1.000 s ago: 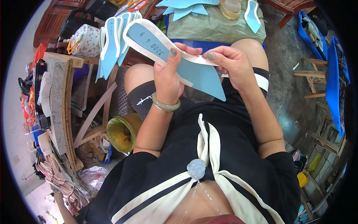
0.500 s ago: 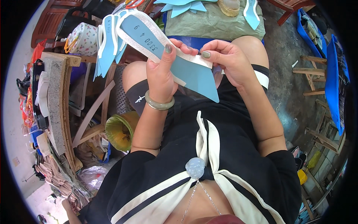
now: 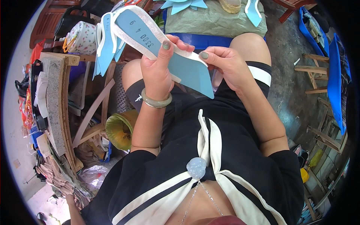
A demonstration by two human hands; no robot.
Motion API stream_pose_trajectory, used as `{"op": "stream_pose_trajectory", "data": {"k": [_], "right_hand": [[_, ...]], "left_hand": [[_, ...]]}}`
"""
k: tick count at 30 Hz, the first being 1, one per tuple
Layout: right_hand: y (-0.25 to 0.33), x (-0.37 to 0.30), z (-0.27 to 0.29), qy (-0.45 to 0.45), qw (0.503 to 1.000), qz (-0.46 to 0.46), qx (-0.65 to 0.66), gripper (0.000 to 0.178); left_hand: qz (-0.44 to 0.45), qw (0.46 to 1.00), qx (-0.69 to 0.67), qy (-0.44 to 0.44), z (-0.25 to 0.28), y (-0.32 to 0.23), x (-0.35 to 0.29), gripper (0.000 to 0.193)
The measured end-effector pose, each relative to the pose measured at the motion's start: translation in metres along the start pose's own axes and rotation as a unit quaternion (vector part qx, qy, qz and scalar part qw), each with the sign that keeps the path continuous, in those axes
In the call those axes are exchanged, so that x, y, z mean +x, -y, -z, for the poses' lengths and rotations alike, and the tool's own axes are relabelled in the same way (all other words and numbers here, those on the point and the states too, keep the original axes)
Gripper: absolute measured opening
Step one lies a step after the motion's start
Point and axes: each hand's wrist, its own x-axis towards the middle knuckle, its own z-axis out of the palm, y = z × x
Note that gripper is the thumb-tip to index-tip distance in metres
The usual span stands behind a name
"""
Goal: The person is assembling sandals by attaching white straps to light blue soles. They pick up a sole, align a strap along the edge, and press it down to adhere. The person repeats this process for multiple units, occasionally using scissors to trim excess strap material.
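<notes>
A blue insole [image 3: 191, 74] with a white strip along its rim is held above my lap. My left hand [image 3: 160, 71] grips it around the middle, thumb on the blue face and fingers at the far edge. The thumb and forefinger of my right hand [image 3: 225, 64] pinch the white edging strip [image 3: 193, 56] near the insole's wide, pointed end. On the near side the strip stops partway along, below my left hand. Behind the heel end, several similar insoles [image 3: 105, 47] with white edging hang in a bunch at the left.
Ahead of my knees, a grey-green covered surface [image 3: 215, 24] bears blue pieces [image 3: 183, 4] and a tan shoe-shaped block [image 3: 230, 5]. A bin with a yellow-green liner [image 3: 119, 129] stands at my left, beside a wooden shelf [image 3: 60, 108]. Blue trays [image 3: 337, 78] and wooden racks [image 3: 317, 73] line the right.
Both hands and the insole have shifted slightly left. My right thumb has slid a little along the edging, and its fingers now look more tucked in.
</notes>
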Motion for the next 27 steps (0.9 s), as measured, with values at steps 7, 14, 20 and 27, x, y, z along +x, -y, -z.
{"op": "stream_pose_trajectory", "data": {"k": [7,14,20,27], "right_hand": [[0.005,0.004,0.001,0.014,0.988,0.009,-0.153,0.020],[0.002,-0.001,-0.012,-0.075,0.970,0.051,-0.224,0.022],[-0.024,-0.002,-0.013,-0.083,0.973,0.079,-0.202,0.029],[-0.014,-0.006,-0.007,0.022,0.979,0.028,-0.202,0.031]], "left_hand": [[0.084,0.994,0.066,0.004,-0.004,-0.004,0.002,0.033],[0.077,0.994,0.037,-0.068,-0.010,0.004,0.011,0.034],[0.066,0.993,0.003,-0.095,-0.011,0.008,0.015,0.035],[0.132,0.989,0.007,-0.064,-0.005,0.006,0.023,0.038]]}}
